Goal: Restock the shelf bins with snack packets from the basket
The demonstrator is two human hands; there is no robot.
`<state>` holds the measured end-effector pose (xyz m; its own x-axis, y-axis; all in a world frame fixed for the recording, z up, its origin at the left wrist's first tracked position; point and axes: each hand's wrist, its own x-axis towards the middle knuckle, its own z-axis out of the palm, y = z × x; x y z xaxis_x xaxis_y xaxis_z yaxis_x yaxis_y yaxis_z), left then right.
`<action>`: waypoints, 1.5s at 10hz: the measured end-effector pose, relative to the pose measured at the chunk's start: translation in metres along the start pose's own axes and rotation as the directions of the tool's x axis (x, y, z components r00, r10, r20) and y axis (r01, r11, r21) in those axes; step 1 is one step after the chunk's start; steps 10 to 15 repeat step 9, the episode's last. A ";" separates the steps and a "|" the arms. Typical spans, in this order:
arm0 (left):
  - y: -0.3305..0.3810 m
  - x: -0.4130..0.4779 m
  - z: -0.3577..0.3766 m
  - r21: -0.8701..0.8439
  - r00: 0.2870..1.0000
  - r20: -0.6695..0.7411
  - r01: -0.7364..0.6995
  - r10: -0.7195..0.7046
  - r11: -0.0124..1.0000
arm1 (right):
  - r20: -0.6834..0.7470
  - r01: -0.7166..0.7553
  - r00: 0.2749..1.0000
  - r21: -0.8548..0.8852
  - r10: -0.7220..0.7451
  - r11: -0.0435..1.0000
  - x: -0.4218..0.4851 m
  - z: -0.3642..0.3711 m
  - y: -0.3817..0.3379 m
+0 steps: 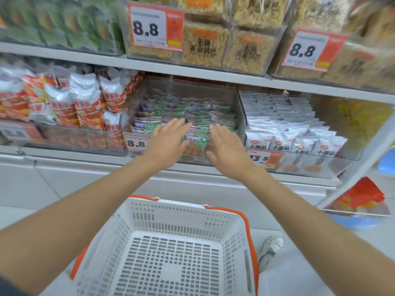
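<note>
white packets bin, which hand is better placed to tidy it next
Right, probably: the open right hand is nearer the white packets bin, while the left hand is farther away, over the green packets.

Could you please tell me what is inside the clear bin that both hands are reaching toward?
The clear bin holds green-labelled snack packets in rows. The left hand and right hand cover some front packets, and the price tag hides the lower left corner.
</note>
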<state>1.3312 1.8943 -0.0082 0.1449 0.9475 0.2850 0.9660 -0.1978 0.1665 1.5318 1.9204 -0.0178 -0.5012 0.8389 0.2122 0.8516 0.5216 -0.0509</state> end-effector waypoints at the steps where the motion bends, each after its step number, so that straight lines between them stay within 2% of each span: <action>1: -0.002 -0.019 0.006 0.130 0.969 0.245 -0.009 -0.023 0.992 | 0.129 -0.034 0.991 -0.086 0.045 0.996 -0.014 0.017 -0.007; 2: -0.001 -0.016 0.000 0.136 0.949 0.315 -0.016 -0.028 0.991 | 0.149 -0.049 0.987 -0.116 0.066 0.992 -0.014 0.016 -0.009; 3: 0.009 -0.019 -0.001 0.107 0.951 0.302 0.043 -0.074 0.993 | 0.161 -0.073 0.983 -0.103 0.089 0.992 -0.017 0.011 -0.016; 4: 0.020 -0.035 0.000 0.025 0.978 0.180 0.099 -0.102 0.995 | 0.009 -0.080 0.997 -0.007 0.081 0.997 -0.031 0.008 -0.030; 5: 0.030 -0.058 -0.010 -0.119 0.981 -0.117 0.143 -0.157 0.983 | -0.312 -0.026 0.947 0.150 0.072 0.988 -0.054 0.006 -0.050; 6: 0.039 -0.090 -0.018 -0.276 0.929 -0.251 0.199 -0.271 0.940 | -0.421 -0.046 0.889 0.309 0.180 0.950 -0.084 0.002 -0.064; 7: 0.048 -0.123 -0.022 -0.429 0.962 -0.141 0.153 -0.234 0.890 | -0.415 -0.097 0.861 0.435 0.295 0.895 -0.115 -0.004 -0.073; 8: 0.049 -0.166 -0.025 -0.560 0.946 -0.120 0.185 -0.300 0.808 | -0.410 -0.169 0.780 0.588 0.472 0.791 -0.159 -0.013 -0.067; 9: 0.032 -0.220 -0.048 -0.751 0.780 -0.204 0.263 -0.592 0.605 | -0.486 -0.153 0.550 0.740 0.679 0.654 -0.220 -0.038 -0.048; 15: 0.032 -0.220 -0.048 -0.751 0.780 -0.204 0.263 -0.592 0.605 | -0.486 -0.153 0.550 0.740 0.679 0.654 -0.220 -0.038 -0.048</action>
